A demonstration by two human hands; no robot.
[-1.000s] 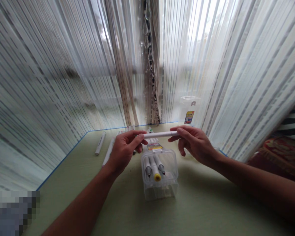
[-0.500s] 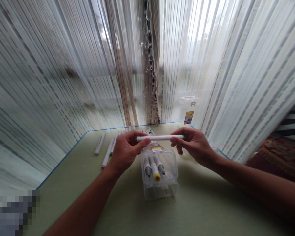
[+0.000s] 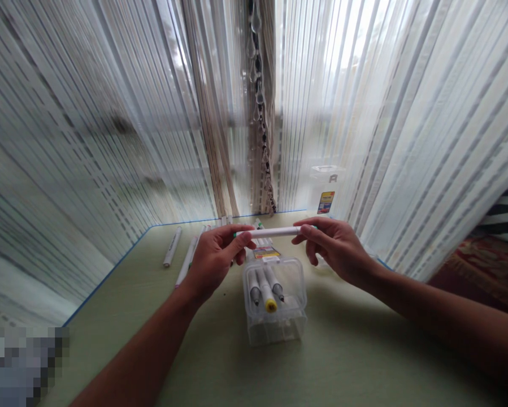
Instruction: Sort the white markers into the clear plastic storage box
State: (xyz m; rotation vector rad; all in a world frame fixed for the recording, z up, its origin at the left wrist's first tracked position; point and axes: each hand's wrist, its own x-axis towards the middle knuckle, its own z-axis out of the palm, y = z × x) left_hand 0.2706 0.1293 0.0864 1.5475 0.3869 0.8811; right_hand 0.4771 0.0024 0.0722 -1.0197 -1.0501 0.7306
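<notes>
I hold a white marker point(image 3: 274, 232) with green ends level above the table, one end in each hand. My left hand point(image 3: 215, 261) pinches its left end between thumb and fingers. My right hand point(image 3: 334, 246) pinches the right end. Just below the marker stands a clear plastic box point(image 3: 276, 322) on the pale green table point(image 3: 347, 362). Three markers point(image 3: 265, 287) lie in the box, one with a yellow cap.
Several loose white markers point(image 3: 172, 247) lie on the table behind my left hand. A clear lidded container with a label point(image 3: 326, 189) stands at the back right by the sheer curtains. A red cushion point(image 3: 482, 265) sits at the right edge.
The marker dipped slightly half a second ago and is back up. Both hands kept their grip on its ends and hardly shifted.
</notes>
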